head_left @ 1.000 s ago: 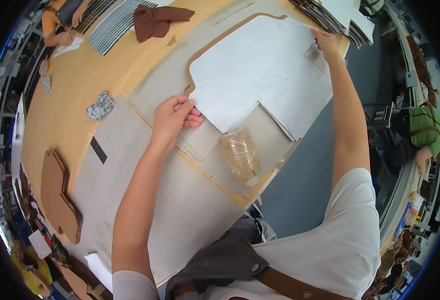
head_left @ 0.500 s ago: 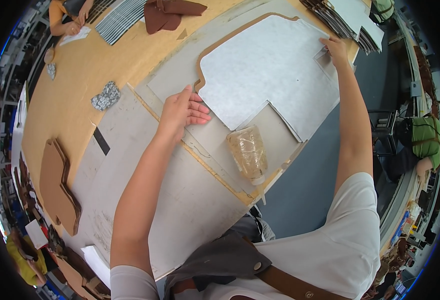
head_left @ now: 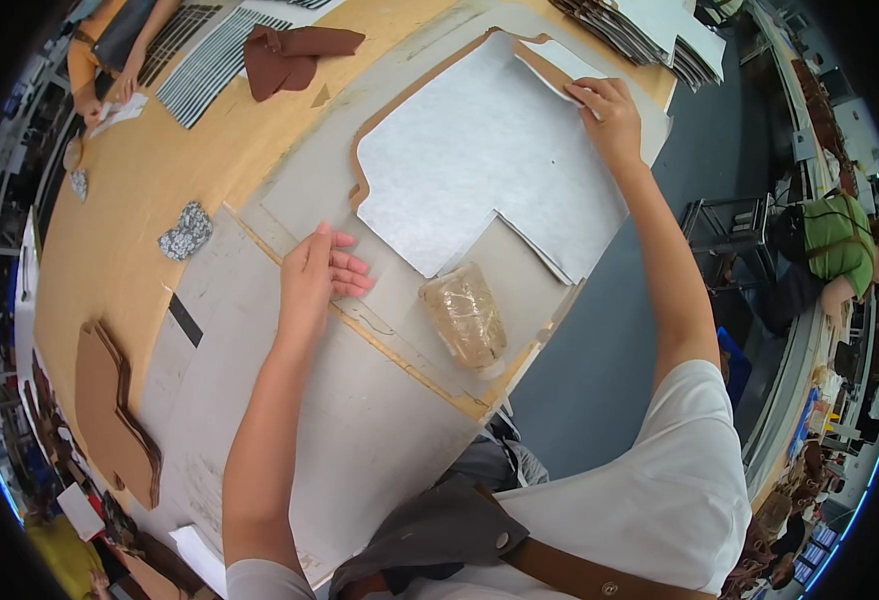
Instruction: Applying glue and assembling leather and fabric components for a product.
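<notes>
A large white-backed panel (head_left: 460, 150) with a stepped outline lies on the grey work board, and a brown edge shows along its far left side. My right hand (head_left: 612, 125) pinches its far right edge and lifts it in a fold, baring the brown underside (head_left: 552, 72) and another white surface beneath. My left hand (head_left: 322, 275) hovers near the panel's left corner, fingers apart, holding nothing. Between my forearms, just below the panel's notch, lies a tape-wrapped clear plastic bottle (head_left: 465, 315) with a yellowish tint.
Stacked brown pieces (head_left: 115, 420) lie at the left. A patterned cloth bundle (head_left: 186, 232) and reddish-brown pieces (head_left: 290, 58) rest farther off. A stack of white-topped panels (head_left: 650, 35) stands at the far right. Across the table, another person's hands (head_left: 95, 108) handle white paper.
My right hand has drawn the panel's far right edge up and leftward into a fold. My left hand has moved slightly away from the panel. The whole view has shifted a little.
</notes>
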